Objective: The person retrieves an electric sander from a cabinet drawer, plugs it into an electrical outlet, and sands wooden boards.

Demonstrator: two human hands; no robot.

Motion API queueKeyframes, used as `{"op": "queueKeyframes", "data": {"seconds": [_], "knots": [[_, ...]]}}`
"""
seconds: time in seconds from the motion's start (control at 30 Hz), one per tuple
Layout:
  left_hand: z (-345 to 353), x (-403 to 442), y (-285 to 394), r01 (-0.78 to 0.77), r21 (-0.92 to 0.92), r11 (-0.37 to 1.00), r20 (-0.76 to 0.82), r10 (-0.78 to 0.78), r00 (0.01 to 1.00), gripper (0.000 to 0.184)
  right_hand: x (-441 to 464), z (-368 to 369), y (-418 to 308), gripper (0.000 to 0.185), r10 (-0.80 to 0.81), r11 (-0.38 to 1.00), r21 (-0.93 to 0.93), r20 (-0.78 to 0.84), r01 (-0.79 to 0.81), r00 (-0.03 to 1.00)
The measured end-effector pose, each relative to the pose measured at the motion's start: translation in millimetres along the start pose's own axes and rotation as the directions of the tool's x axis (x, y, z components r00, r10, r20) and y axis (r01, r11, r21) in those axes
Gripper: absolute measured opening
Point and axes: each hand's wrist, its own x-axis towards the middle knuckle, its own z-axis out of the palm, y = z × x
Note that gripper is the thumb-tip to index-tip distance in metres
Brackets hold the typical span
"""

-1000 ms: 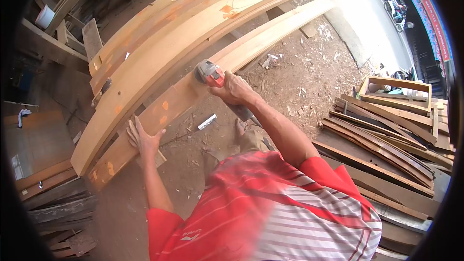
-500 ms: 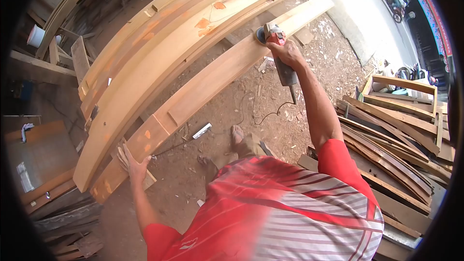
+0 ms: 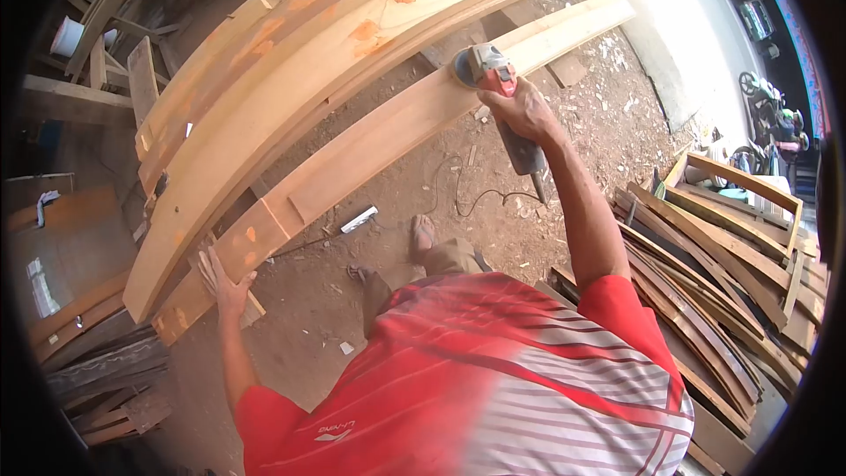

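My right hand [image 3: 526, 112] is wrapped around the body of an angle grinder [image 3: 518, 148]. Its round sanding disc [image 3: 463, 68] rests on the upper face of a long curved wooden board [image 3: 374, 143], towards the far end. My left hand [image 3: 227, 286] lies on the near end of the same board, fingers stretched out and thumb apart. Orange-brown filler patches mark the wood near that hand. A cord runs from the grinder's rear down to the ground.
Larger curved timbers [image 3: 291, 92] lie side by side beyond the board. A white power strip [image 3: 359, 219] lies on the chip-strewn dirt floor near my feet. Scrap wood [image 3: 705, 273] is piled at right, and a motorcycle [image 3: 774, 113] stands by the road. An orange-brown panel [image 3: 75, 242] is at left.
The grinder has slid a short way along the board towards my left hand. My left hand stays at the near end. The view has shifted slightly, showing more of the roadside.
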Motion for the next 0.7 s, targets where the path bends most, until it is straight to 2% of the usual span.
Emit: {"op": "queueKeyframes", "data": {"seconds": [0.07,0.13,0.17,0.2,0.3,0.4,0.5,0.6,0.63,0.7], "knots": [[-3,1,3,0.036,0.022,0.999,0.023,-0.036,0.999,0.128,-8,16,-11,0.069,0.019,1.0,-0.021,0.089,-0.017,0.996],[-2,0,4,0.036,0.013,0.999,0.02,-0.036,0.999,0.127,-9,28,-9,0.061,0.028,0.99,-0.137,0.013,-0.026,1.0],[0,-1,0,0.018,0.011,1.0,0.014,-0.018,1.0,0.127,-16,15,-16,0.061,-0.013,0.999,-0.041,0.049,0.015,0.999],[-1,-1,1,0.033,0.013,0.999,0.014,-0.033,0.999,0.127,-9,5,-11,0.062,0.075,0.996,-0.058,0.07,-0.071,0.995],[-2,-2,7,0.042,0.024,0.999,0.026,-0.043,0.999,0.128,13,-17,26,0.062,0.047,0.999,-0.007,-0.045,-0.047,0.998],[1,-3,7,0.012,-0.016,1.0,-0.01,-0.012,1.0,0.129,4,-15,17,0.064,0.046,0.999,0.001,-0.109,-0.046,0.993],[4,-3,1,0.023,-0.034,0.999,0.007,-0.023,1.0,0.129,-11,22,9,0.062,0.052,0.998,-0.042,-0.068,-0.055,0.996],[14,0,-8,-0.022,-0.02,1.0,-0.043,0.021,0.999,0.13,-68,71,-52,0.057,0.097,0.993,-0.082,0.117,-0.087,0.988],[14,-1,-8,0.009,-0.008,1.0,-0.046,-0.01,0.999,0.13,-85,93,-68,0.054,0.041,0.999,-0.041,0.141,-0.036,0.989],[13,-2,-1,0.063,-0.001,0.998,-0.037,-0.063,0.997,0.129,-105,140,-86,0.069,0.049,0.997,-0.065,0.207,-0.036,0.977]]}}
